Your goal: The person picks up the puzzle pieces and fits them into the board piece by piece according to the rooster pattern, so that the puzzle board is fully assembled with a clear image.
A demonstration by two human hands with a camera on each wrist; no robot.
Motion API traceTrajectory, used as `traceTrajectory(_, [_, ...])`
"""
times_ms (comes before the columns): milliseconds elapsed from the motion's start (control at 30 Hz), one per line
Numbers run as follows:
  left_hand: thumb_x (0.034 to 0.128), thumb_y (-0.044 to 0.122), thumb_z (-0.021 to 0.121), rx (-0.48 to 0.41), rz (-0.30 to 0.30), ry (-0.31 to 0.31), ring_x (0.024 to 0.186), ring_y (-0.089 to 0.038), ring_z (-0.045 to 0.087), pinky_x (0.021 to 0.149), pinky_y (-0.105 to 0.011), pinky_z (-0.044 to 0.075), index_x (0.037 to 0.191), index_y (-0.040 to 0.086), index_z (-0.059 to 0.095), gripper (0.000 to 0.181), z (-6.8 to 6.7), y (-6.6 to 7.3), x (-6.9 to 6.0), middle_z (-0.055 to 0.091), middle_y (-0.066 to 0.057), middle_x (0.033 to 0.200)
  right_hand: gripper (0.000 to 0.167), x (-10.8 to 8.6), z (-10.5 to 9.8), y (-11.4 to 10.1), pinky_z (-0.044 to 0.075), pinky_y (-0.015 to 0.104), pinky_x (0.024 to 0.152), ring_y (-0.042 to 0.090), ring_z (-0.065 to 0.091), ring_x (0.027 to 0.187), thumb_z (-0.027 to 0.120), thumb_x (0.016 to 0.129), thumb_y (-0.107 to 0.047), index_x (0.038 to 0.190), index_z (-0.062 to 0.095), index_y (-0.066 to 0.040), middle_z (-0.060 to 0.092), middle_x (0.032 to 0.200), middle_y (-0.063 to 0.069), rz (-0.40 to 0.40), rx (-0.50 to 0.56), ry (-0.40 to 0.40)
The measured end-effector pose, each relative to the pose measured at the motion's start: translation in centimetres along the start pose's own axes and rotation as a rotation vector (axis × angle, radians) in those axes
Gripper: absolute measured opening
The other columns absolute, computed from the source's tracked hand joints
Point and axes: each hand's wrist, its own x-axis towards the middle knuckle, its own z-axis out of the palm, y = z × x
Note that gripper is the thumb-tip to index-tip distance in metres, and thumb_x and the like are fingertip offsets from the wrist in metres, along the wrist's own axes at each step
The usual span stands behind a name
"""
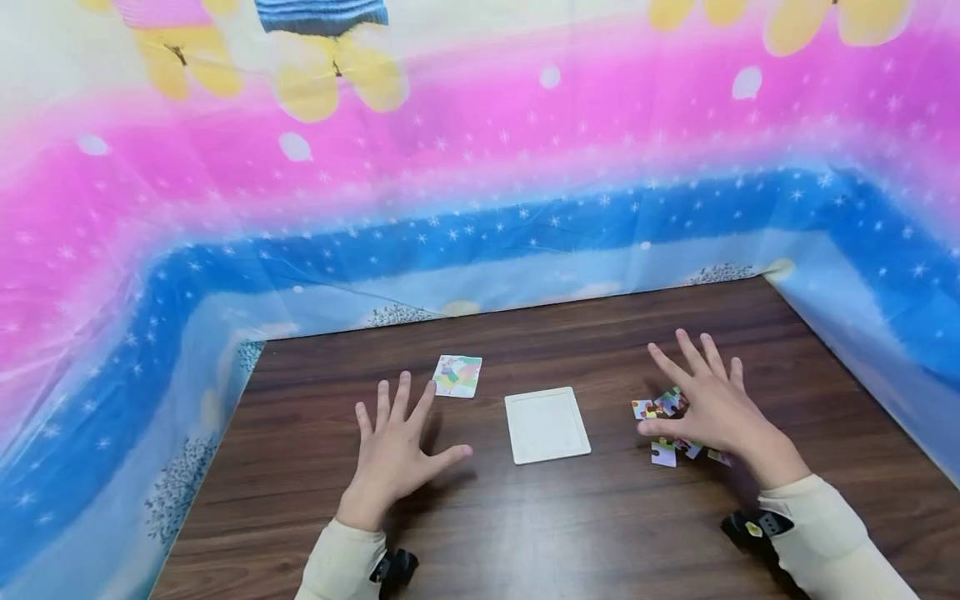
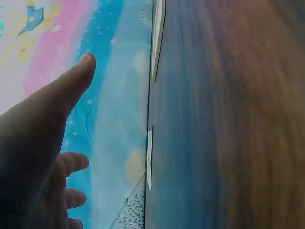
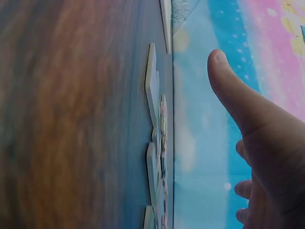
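In the head view, my left hand [image 1: 396, 454] hovers over the table with its fingers spread, holding nothing. Just beyond its index fingertip lies a square picture card [image 1: 457, 375]. A pale square puzzle frame [image 1: 547, 425] lies between the hands. My right hand [image 1: 712, 408], also spread and holding nothing, is above a loose cluster of jigsaw pieces [image 1: 663, 454], and it hides some of them. The right wrist view shows the pieces [image 3: 151, 86] edge-on, apart from the right hand [image 3: 276, 148]. The left wrist view shows the left hand [image 2: 43, 129] with its thumb held out.
The dark wood table [image 1: 480, 533] meets a pink and blue patterned cloth [image 1: 480, 217] along its back and sides. Dark straps [image 1: 393, 571] are on both wrists, below cream sleeves [image 1: 341, 562].
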Motion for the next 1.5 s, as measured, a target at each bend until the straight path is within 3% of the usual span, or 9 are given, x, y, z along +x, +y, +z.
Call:
traceTrajectory(233, [0.0832, 0.076, 0.074, -0.136, 0.107, 0.041, 0.16, -0.047, 0.003, 0.121, -0.076, 0.008, 0.169, 0.018, 0.029, 0.113, 1.6, 1.6, 0.9, 0.012, -0.019, 0.175, 0.113, 0.7, 1.3, 0.5, 0.002, 0.087, 0.111, 0.053, -0.004, 0.158, 0.083, 0.079, -0.069, 0.168, 0.035, -0.019, 0.007, 0.175, 0.023, -0.052, 0.129, -0.012])
traceTrajectory(467, [0.088, 0.056, 0.083, -0.512, 0.203, -0.026, 0.16, -0.04, 0.017, 0.121, -0.068, 0.028, 0.166, 0.012, 0.036, 0.102, 5.1, 4.1, 2.1, 0.027, -0.016, 0.172, 0.056, 1.1, 2.3, 1.0, 0.012, 0.087, 0.11, 0.056, 0.02, 0.153, 0.088, 0.088, -0.035, 0.133, 0.073, -0.005, 0.047, 0.157, 0.028, -0.134, 0.173, 0.017])
traceTrajectory(567, [0.0896, 0.051, 0.083, -0.576, 0.224, -0.049, 0.159, -0.039, 0.022, 0.124, -0.066, 0.02, 0.165, 0.01, 0.037, 0.098, 6.0, 4.8, 2.5, 0.033, -0.018, 0.17, 0.041, 1.1, 2.3, 1.0, 0.014, 0.089, 0.107, 0.057, 0.024, 0.15, 0.087, 0.09, -0.027, 0.123, 0.078, -0.005, 0.054, 0.15, 0.028, -0.155, 0.158, 0.021])
traceTrajectory(700, [0.0896, 0.052, 0.082, -0.538, 0.227, -0.091, 0.16, -0.039, 0.02, 0.128, -0.062, 0.009, 0.166, 0.009, 0.035, 0.1, 6.7, 5.2, 3.0, 0.033, -0.017, 0.17, 0.035, 1.0, 2.6, 0.9, 0.014, 0.09, 0.105, 0.059, 0.025, 0.149, 0.087, 0.09, -0.026, 0.119, 0.08, -0.006, 0.056, 0.147, 0.028, -0.16, 0.152, 0.002])
traceTrajectory(900, [0.083, 0.064, 0.083, -0.383, 0.25, -0.122, 0.161, -0.037, 0.018, 0.129, -0.056, 0.01, 0.167, 0.007, 0.03, 0.114, 7.3, 5.6, 3.4, 0.033, -0.013, 0.17, 0.034, 1.0, 3.6, 0.1, 0.015, 0.088, 0.107, 0.058, 0.026, 0.149, 0.085, 0.091, -0.027, 0.119, 0.08, -0.007, 0.057, 0.145, 0.028, -0.159, 0.146, 0.008])
traceTrajectory(1067, [0.0836, 0.062, 0.083, -0.322, 0.263, -0.121, 0.16, -0.037, 0.019, 0.129, -0.057, 0.011, 0.167, 0.005, 0.029, 0.114, 7.3, 5.7, 3.6, 0.034, -0.013, 0.17, 0.03, 1.4, 3.8, -1.1, 0.018, 0.083, 0.112, 0.055, 0.032, 0.147, 0.086, 0.09, -0.024, 0.114, 0.076, -0.008, 0.062, 0.139, 0.025, -0.166, 0.156, 0.036])
traceTrajectory(1200, [0.0846, 0.062, 0.082, -0.317, 0.26, -0.123, 0.161, -0.037, 0.019, 0.129, -0.056, 0.01, 0.167, 0.005, 0.029, 0.114, 7.3, 5.6, 3.6, 0.034, -0.013, 0.17, 0.03, 1.7, 3.8, -1.9, 0.038, 0.067, 0.102, 0.039, 0.062, 0.118, 0.088, 0.089, -0.021, 0.113, 0.074, -0.011, 0.073, 0.11, 0.008, -0.187, 0.155, 0.083])
traceTrajectory(1300, [0.0842, 0.061, 0.083, -0.331, 0.255, -0.116, 0.16, -0.037, 0.02, 0.129, -0.056, 0.011, 0.167, 0.006, 0.03, 0.113, 7.3, 5.7, 3.5, 0.036, -0.013, 0.169, 0.022, 1.9, 4.1, -2.4, 0.047, 0.049, 0.083, 0.019, 0.068, 0.086, 0.084, 0.093, -0.018, 0.111, 0.073, -0.013, 0.073, 0.091, -0.008, -0.188, 0.22, 0.082])
traceTrajectory(1500, [0.0837, 0.062, 0.083, -0.333, 0.243, -0.109, 0.16, -0.038, 0.021, 0.129, -0.058, 0.011, 0.167, 0.007, 0.031, 0.112, 7.3, 6.0, 3.3, 0.037, -0.012, 0.168, 0.013, 2.8, 5.0, -4.0, 0.051, 0.031, 0.065, 0.01, 0.067, 0.074, 0.079, 0.097, -0.013, 0.109, 0.073, -0.01, 0.075, 0.085, -0.007, -0.14, 0.499, 0.084])
